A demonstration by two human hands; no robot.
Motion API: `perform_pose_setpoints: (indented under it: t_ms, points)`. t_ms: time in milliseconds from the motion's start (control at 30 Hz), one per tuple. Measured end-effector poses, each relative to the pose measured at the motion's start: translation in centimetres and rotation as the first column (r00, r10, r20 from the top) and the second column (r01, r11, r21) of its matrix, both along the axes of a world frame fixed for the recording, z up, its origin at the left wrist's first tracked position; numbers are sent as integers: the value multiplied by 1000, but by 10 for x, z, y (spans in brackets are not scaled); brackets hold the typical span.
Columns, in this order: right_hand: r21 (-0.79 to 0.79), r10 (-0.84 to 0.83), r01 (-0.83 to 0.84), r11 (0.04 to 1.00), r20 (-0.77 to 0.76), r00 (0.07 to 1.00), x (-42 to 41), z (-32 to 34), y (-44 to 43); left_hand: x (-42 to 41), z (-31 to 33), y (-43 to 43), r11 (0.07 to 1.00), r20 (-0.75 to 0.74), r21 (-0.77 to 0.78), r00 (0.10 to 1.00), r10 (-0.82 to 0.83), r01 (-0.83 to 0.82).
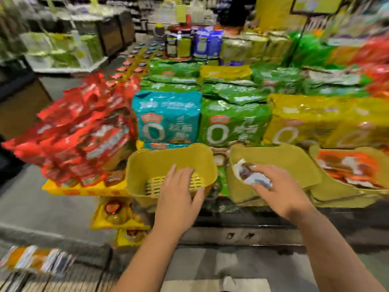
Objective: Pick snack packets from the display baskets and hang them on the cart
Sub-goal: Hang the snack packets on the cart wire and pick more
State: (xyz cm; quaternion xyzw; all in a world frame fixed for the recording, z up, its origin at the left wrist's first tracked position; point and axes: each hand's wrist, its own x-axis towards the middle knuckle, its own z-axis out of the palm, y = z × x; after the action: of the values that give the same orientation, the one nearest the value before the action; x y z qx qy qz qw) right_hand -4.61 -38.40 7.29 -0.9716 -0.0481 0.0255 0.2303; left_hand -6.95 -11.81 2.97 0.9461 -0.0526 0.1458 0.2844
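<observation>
Head view puts the packet (pixel 250 173) in the middle basket (pixel 284 159), at its near left corner. Your right hand (pixel 282 190) is on top of it, with the fingers curled over its near end, gripping it as far as the blur lets me judge. Its long axis seems to run from far-left to near-right, roughly in line with your right forearm. The free end pokes out past your fingertips toward the left basket (pixel 134 165).

Your left hand (pixel 179 197) is just beside it, one basket over. It is relaxed, with straight fingers spread over the slatted floor and the thumb by the near rim, and it holds nothing. So the right hand is the nearer one and has the packet, while the left is free to help.

The cart is not clear here. A wire grid (pixel 69 279) with packets on it at the lower left may be part of it, but I cannot tell. If so, the carry goes near and to your left, across your left arm, so move that arm aside first.

Further out, a right basket (pixel 315 152) holds orange packets (pixel 347 165). Red packets (pixel 84 133) are piled to the left, and big bags (pixel 168 116) stand behind.
</observation>
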Motion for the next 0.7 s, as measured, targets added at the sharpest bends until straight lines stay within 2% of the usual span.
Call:
perform_pose_setpoints:
  t_ms: [100,200,300,400,500,600,700]
  points:
    - [-18,-46,45,999,-53,998,26,-5,-63,31,-5,-62,997,-39,38,997,-60,62]
    - [-65,-62,56,996,-104,993,56,-18,-118,61,-12,-115,982,-81,154,992,-95,106]
    - [-141,-31,0,990,-216,976,88,-30,-140,84,-17,-147,957,-210,265,976,-64,120]
    - [-170,98,-161,972,-329,939,119,-38,-129,95,-26,-161,916,-340,382,940,16,122]
    - [-159,183,-268,950,-411,893,146,-48,-97,94,-35,-168,882,-398,446,916,46,150]
    - [-232,84,-248,941,-547,833,164,-70,-64,92,-39,-167,895,-411,426,910,57,136]
    - [-252,-14,-161,954,-575,818,174,-84,-53,92,-37,-168,900,-427,419,901,76,122]
